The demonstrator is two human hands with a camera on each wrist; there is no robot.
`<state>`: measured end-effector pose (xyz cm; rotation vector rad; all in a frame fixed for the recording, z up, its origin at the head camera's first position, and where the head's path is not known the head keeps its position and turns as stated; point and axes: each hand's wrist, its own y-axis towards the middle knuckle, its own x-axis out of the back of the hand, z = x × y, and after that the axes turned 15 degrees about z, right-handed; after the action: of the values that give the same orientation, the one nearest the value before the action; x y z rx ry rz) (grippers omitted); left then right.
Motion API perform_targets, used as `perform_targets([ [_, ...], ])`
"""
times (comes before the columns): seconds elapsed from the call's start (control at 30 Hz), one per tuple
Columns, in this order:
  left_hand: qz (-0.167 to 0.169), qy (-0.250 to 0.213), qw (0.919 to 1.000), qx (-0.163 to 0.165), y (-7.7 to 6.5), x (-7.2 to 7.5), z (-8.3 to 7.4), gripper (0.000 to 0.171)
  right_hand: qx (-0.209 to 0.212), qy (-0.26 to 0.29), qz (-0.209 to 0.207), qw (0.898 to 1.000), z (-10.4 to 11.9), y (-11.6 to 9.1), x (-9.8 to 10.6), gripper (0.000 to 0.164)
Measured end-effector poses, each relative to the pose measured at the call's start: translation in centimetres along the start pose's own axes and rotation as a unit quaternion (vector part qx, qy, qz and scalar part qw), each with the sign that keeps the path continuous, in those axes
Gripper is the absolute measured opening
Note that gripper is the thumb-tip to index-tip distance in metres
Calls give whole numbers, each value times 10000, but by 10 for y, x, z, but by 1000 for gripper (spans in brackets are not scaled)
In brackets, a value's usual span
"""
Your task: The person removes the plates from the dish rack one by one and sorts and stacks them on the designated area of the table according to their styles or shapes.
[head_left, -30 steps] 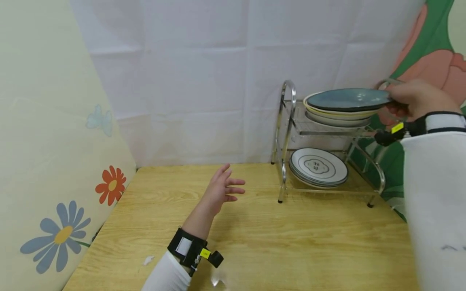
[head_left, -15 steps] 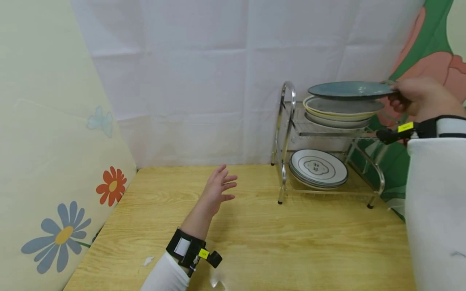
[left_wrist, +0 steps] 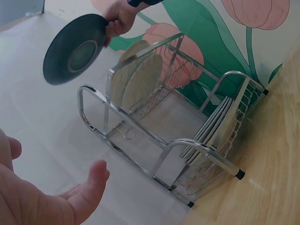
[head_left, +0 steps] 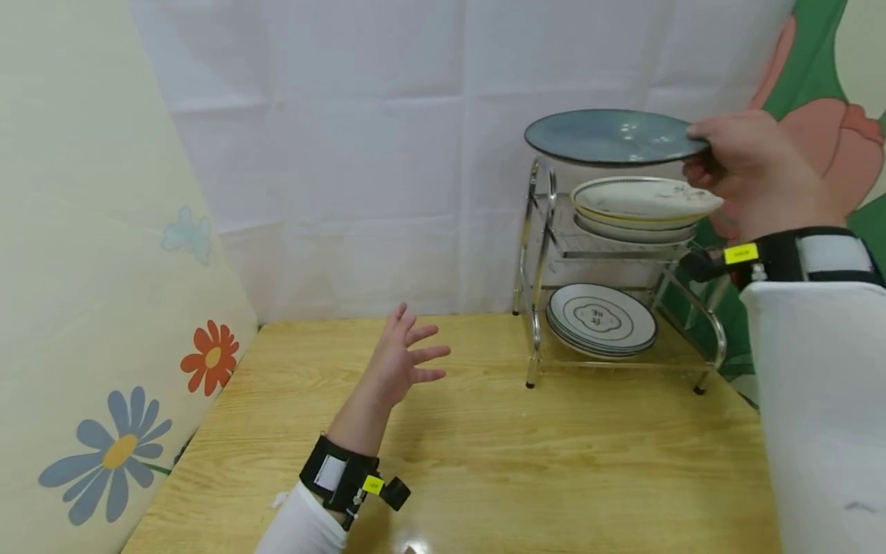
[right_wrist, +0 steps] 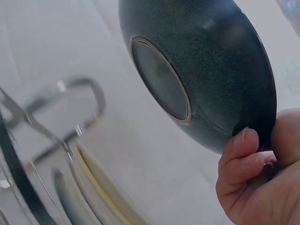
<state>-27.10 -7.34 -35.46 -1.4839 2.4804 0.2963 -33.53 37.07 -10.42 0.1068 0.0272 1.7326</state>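
Observation:
My right hand [head_left: 751, 165] pinches the right rim of a blue-green plate [head_left: 609, 138], thumb on top and fingers curled beneath. The plate hangs in the air above the rack, apart from the dishes below. Its dark underside with a round foot ring [right_wrist: 161, 79] shows in the right wrist view. My left hand [head_left: 401, 354] hovers over the table with fingers spread, holding nothing. On the top shelf of the metal dish rack [head_left: 543, 254] lies a white, yellow-rimmed plate [head_left: 644, 198], stacked on other pale dishes.
The lower shelf bears a stack of white plates [head_left: 601, 317] with dark rims. The rack stands at the back right of the wooden table [head_left: 484, 462], before a white cloth [head_left: 360, 154]. A flowered wall panel [head_left: 83, 308] borders the left side.
My right hand has lifted the blue-green plate off the top stack and moved it left, uncovering the yellow-rimmed plate. The left hand has shifted slightly left.

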Motion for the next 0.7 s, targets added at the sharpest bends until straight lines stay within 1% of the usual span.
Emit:
perform_targets([
  [0.07, 45, 66, 10000, -20, -3, 1, -5, 73, 156, 68, 242, 9996, -2, 1, -17, 27],
  [0.1, 60, 76, 10000, -20, -5, 2, -7, 72, 212, 209, 339, 9990, -4, 2, -26, 25],
  [0.13, 73, 71, 9999, -12, -7, 2, -9, 72, 253, 147, 424, 9987, -7, 3, -36, 24],
  [0.23, 174, 126, 9998, -26, -14, 4, -13, 69, 234, -325, 495, 9980, -16, -1, -65, 17],
  [0.27, 177, 122, 9998, -5, -17, 4, -14, 68, 227, -515, 550, 9969, -21, -3, -73, 17],
  [0.3, 190, 138, 9997, 7, -19, 5, -15, 67, 199, -672, 616, 9956, -26, -6, -81, 19],
  [0.37, 240, 201, 9995, 23, -23, 5, -17, 66, 147, -800, 772, 9937, -36, -14, -96, 26],
  [0.5, 311, 196, 9993, 44, -29, 4, -21, 65, 148, -668, 1145, 9911, -61, -30, -125, 40],
  [0.6, 399, 190, 9990, 17, -35, 4, -22, 65, 148, -637, 1392, 9881, -85, -38, -148, 46],
  [0.7, 477, 299, 9984, -39, -41, 7, -22, 65, 214, -590, 1685, 9837, -110, -40, -166, 48],
])
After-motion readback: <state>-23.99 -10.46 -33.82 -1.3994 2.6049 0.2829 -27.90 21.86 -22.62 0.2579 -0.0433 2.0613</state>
